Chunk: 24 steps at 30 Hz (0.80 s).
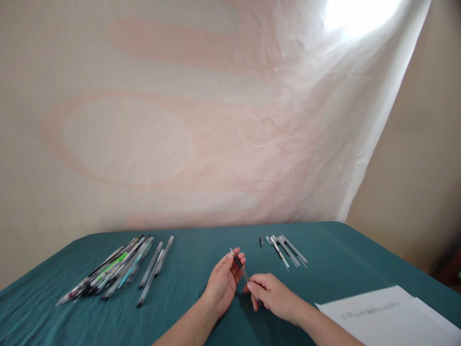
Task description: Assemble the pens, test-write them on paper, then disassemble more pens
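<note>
My left hand (223,281) pinches the upper end of a thin pen (240,265) with a dark grip, its tip pointing up and away. The lower end of the same pen is gripped by my right hand (272,295), fingers curled round it. Both hands hover just above the teal tablecloth (194,254), near its middle. A large heap of several pens (115,271) lies to the left. A smaller row of several pens (286,250) lies beyond my right hand, with a small dark cap (261,241) beside it.
White sheets of paper (389,315) lie at the table's right front corner. A creased pale cloth backdrop (201,120) hangs behind the table. The table's rounded far right edge falls away to a beige wall.
</note>
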Tool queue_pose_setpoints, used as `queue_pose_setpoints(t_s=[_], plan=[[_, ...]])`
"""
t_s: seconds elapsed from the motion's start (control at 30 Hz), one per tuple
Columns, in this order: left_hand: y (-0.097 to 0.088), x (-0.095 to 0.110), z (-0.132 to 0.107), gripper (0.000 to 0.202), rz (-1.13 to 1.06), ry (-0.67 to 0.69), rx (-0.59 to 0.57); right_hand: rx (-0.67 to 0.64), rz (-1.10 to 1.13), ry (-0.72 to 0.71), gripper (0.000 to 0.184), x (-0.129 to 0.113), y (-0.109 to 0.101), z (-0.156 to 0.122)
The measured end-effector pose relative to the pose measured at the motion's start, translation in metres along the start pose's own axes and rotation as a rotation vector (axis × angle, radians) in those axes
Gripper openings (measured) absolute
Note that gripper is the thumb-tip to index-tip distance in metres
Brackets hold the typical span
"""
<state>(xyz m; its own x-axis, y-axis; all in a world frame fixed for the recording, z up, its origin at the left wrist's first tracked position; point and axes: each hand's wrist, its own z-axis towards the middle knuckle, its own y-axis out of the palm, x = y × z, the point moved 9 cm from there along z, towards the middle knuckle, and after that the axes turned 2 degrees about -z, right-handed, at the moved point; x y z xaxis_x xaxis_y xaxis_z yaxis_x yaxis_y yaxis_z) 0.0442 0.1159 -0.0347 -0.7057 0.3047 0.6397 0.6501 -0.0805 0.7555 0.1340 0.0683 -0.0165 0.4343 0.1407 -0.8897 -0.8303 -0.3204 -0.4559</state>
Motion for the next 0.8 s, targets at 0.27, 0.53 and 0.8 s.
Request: queue_pose_setpoints(t_s=[0.27, 0.53, 0.8], plan=[[-0.001, 0.005, 0.0, 0.017, 0.055, 0.048, 0.016, 0.023, 0.039, 0.01, 0.027, 0.008, -0.003, 0.001], [-0.001, 0.005, 0.0, 0.017, 0.05, 0.046, 0.014, -0.003, 0.17, 0.095, 0.044, 0.01, -0.003, -0.002], [0.0, 0.005, -0.001, 0.016, 0.054, 0.046, 0.014, 0.11, 0.151, 0.064, 0.032, 0.012, -0.012, -0.002]])
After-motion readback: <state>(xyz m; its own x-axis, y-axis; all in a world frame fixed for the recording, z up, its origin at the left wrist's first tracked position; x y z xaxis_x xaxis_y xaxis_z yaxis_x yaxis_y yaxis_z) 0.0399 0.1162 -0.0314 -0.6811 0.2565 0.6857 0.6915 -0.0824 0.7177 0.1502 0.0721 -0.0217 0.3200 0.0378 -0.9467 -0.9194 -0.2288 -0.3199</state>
